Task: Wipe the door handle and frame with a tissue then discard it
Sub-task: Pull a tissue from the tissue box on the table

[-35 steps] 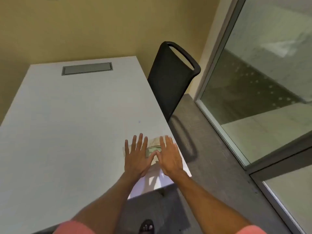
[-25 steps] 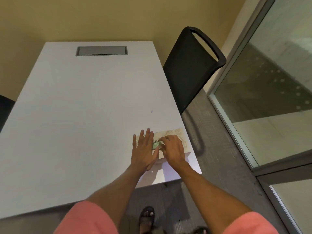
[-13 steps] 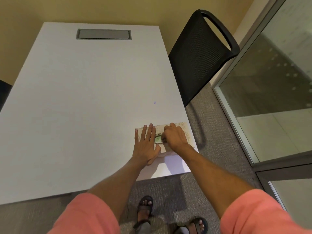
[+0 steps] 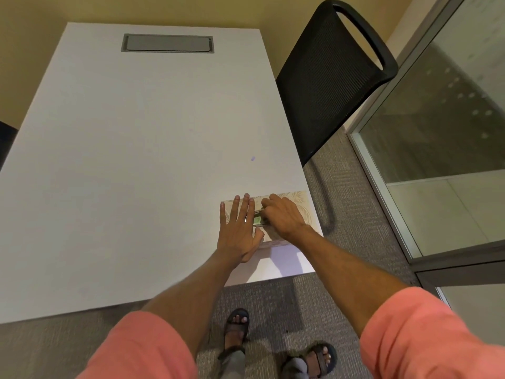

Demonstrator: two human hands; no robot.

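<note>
A beige patterned tissue box (image 4: 302, 205) lies near the right front corner of the white table (image 4: 131, 160). My left hand (image 4: 240, 228) presses flat on the box's left half, fingers spread. My right hand (image 4: 282, 216) rests on the box's top with its fingertips curled into the greenish slot (image 4: 257, 219). The fingertips are hidden inside the slot, and no tissue shows. No door handle is in view.
A black mesh chair (image 4: 328, 75) stands at the table's right side. A glass partition with a metal frame (image 4: 382, 187) runs along the right. A grey cable hatch (image 4: 167, 43) sits at the table's far end. Grey carpet and my sandalled feet (image 4: 273, 340) are below.
The right hand went from lying flat on the box to curling its fingers into the slot. The left hand stayed flat. The camera came closer and tilted further down.
</note>
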